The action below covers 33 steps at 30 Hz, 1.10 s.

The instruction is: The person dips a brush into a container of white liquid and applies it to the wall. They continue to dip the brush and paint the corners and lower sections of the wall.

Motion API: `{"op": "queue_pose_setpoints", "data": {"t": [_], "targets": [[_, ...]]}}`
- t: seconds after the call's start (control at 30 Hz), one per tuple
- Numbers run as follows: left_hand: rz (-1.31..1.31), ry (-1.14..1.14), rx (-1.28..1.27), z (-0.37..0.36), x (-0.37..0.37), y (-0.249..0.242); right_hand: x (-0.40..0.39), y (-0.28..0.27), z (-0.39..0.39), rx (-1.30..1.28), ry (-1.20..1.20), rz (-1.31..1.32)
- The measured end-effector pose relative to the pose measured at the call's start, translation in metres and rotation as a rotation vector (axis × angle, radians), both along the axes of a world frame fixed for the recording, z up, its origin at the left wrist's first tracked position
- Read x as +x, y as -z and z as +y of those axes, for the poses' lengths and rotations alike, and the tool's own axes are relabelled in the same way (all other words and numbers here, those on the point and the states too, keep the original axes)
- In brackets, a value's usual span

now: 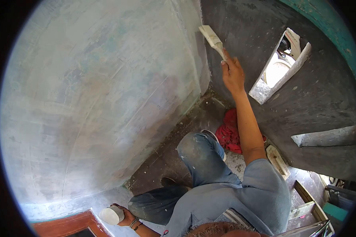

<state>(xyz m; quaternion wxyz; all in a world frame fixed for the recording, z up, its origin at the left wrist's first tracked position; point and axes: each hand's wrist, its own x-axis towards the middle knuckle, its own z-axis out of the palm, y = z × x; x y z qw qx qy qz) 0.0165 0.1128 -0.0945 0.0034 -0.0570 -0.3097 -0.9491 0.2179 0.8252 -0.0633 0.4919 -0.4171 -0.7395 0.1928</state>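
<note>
My right hand (233, 76) is wrapped round the handle of a flat paintbrush (213, 38), arm stretched far forward. The brush's pale bristles reach the corner where the dark grey wall (241, 27) meets the whitish, patchy wall (118, 91). Low on the left, my left hand (127, 216) grips a white cup (111, 215) beside my bent knee. The cup's pale top faces up toward me.
A red cloth (229, 132) lies on the dirty floor (162, 154) by my shoe. Near the right wall rest a wooden float (278, 161) and a wooden ladder (302, 211). Openings pierce the dark wall. A brown wooden frame (67, 224) borders the lower left.
</note>
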Motion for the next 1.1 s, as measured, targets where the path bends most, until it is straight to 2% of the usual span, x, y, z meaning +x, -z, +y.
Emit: {"op": "queue_pose_setpoints", "data": {"t": [0.1, 0.2, 0.33, 0.4, 0.53, 0.67, 0.7, 0.8, 0.93, 1.03, 1.1], "targets": [[0.003, -0.056, 0.001, 0.013, 0.007, -0.005, -0.015, -0.009, 0.005, 0.118, -0.06, 0.158], [0.017, -0.018, 0.009, 0.018, 0.006, -0.007, -0.034, -0.028, 0.015, 0.195, -0.082, 0.242], [0.042, 0.052, -0.008, 0.008, 0.0, -0.001, -0.052, -0.029, 0.03, 0.185, -0.075, 0.201], [0.047, 0.033, -0.011, 0.009, 0.001, 0.0, -0.058, -0.007, 0.027, 0.195, -0.035, 0.129], [0.039, 0.023, 0.002, 0.007, -0.001, 0.003, -0.042, 0.089, -0.009, 0.049, -0.078, -0.082], [0.045, 0.069, 0.025, 0.014, -0.005, 0.003, -0.006, 0.124, -0.056, -0.08, -0.09, -0.183], [0.043, 0.083, 0.037, 0.018, -0.006, 0.002, -0.004, 0.117, -0.06, -0.103, -0.085, -0.196], [0.036, 0.124, 0.09, 0.028, -0.009, 0.002, -0.01, 0.079, -0.054, -0.001, -0.07, -0.025], [0.046, 0.2, 0.19, 0.041, -0.011, 0.001, -0.034, -0.041, -0.041, 0.235, -0.084, 0.13], [0.076, 0.219, 0.216, 0.044, -0.009, 0.001, -0.047, -0.087, -0.029, 0.304, -0.02, 0.1], [0.082, 0.22, 0.23, 0.041, -0.01, 0.003, -0.048, -0.074, -0.028, 0.248, 0.019, -0.055]]}}
